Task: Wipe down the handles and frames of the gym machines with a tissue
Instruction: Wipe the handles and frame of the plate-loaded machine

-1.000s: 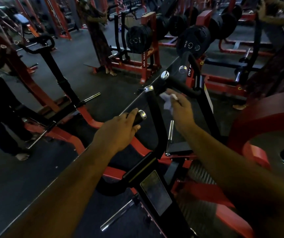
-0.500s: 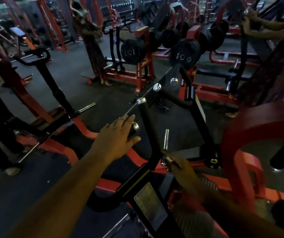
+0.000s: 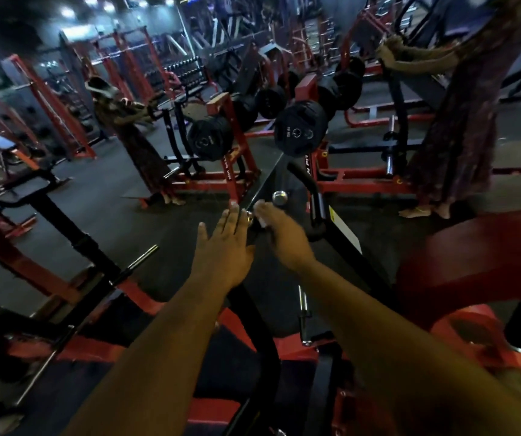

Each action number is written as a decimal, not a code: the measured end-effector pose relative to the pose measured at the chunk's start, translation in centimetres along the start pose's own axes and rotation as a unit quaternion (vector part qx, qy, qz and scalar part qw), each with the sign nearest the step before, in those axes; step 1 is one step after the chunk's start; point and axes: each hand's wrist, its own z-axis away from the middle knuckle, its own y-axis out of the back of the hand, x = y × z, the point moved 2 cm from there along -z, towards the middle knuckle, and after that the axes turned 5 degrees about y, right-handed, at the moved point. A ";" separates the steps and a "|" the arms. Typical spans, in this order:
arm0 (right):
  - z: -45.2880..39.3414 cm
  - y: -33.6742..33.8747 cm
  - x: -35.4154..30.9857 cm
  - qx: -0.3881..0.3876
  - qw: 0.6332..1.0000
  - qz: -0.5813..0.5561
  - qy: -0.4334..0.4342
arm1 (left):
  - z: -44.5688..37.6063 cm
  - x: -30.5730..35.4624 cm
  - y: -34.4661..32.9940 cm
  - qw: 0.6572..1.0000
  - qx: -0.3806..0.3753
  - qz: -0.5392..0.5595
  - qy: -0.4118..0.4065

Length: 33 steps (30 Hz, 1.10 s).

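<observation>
Near the middle of the frame both hands meet at the upper end of a black handle bar (image 3: 254,306) that rises from the machine's red frame (image 3: 485,247). The left hand (image 3: 224,247) lies flat with its fingers straight and spread, its fingertips touching the chrome end cap (image 3: 249,219) on the left side, probably to steady the bar. The right hand (image 3: 279,234) comes in from the right with its fingers curled over the white tissue (image 3: 261,219), pressing it against the bar just below the cap; only a small corner of the tissue shows. A second chrome cap (image 3: 280,198) sits just above, on the neighbouring handle. Holding from both sides likely keeps the bar from swinging while the tissue rubs. Black weight plates (image 3: 300,132) hang on red racks in the upper centre.
</observation>
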 end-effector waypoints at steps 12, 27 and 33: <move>6.9 0.6 10.5 0.183 0.976 0.057 -0.107 | -0.8 -0.2 -2.2 0.999 0.040 -0.029 -0.015; 3.5 -2.8 3.0 0.211 0.961 -0.099 -0.148 | -0.5 0.0 -1.8 0.998 0.052 -0.019 -0.009; 3.1 1.8 4.3 0.264 0.953 -0.097 -0.114 | -0.6 0.0 -1.9 0.998 0.057 -0.005 -0.014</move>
